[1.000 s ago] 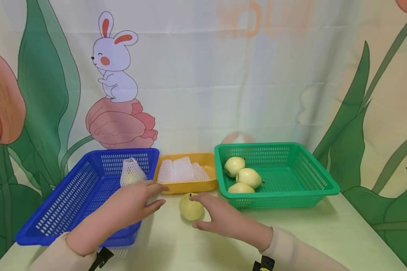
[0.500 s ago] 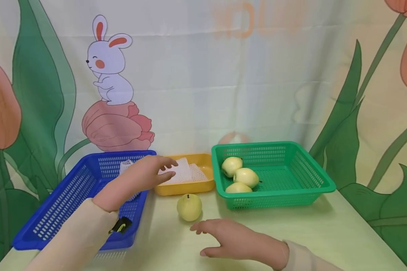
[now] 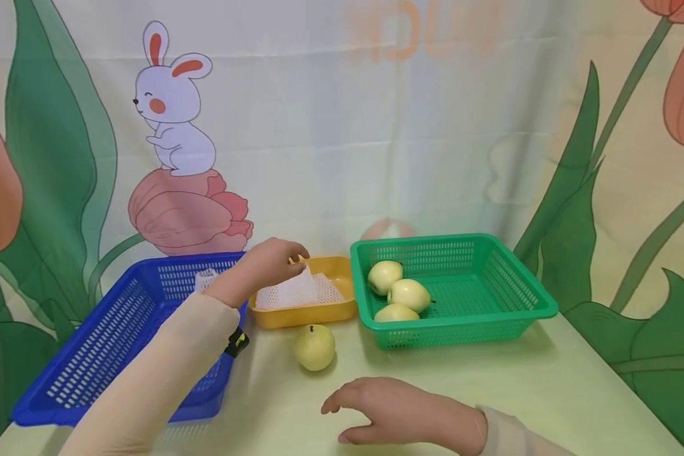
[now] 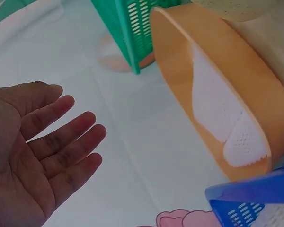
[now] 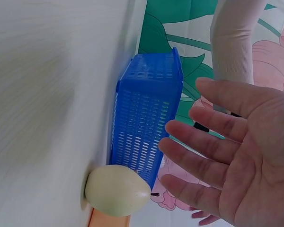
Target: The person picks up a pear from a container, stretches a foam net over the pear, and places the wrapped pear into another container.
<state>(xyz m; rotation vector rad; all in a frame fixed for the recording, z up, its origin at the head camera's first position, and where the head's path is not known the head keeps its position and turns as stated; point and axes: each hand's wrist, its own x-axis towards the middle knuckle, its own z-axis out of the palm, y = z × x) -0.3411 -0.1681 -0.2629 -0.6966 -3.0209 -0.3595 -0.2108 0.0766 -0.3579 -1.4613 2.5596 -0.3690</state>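
Observation:
My left hand [image 3: 266, 265] hovers over the left part of the yellow tray [image 3: 308, 314], fingers loosely bent and holding nothing. White foam net sleeves [image 3: 297, 290] lie in that tray, partly behind the hand. In the left wrist view, the palm and spread fingers of the hand show apart from the sleeves [image 4: 217, 106]. A pale yellow-green pear [image 3: 315, 348] stands stem up on the table in front of the tray. Nearer the front, my right hand [image 3: 399, 410] is held with relaxed fingers and nothing in it. The right wrist view shows the pear [image 5: 117, 190] beyond those fingertips.
At the left is a blue basket [image 3: 120, 278] with a net-wrapped item [image 3: 205, 280], mostly hidden by my left arm. A green basket [image 3: 462, 326] on the right holds several pears [image 3: 408, 294]. Behind everything hangs a printed cloth [image 3: 433, 145].
My left hand has moved up and right from beside the blue basket to above the yellow tray. My right hand has drawn back from the pear, down toward the front.

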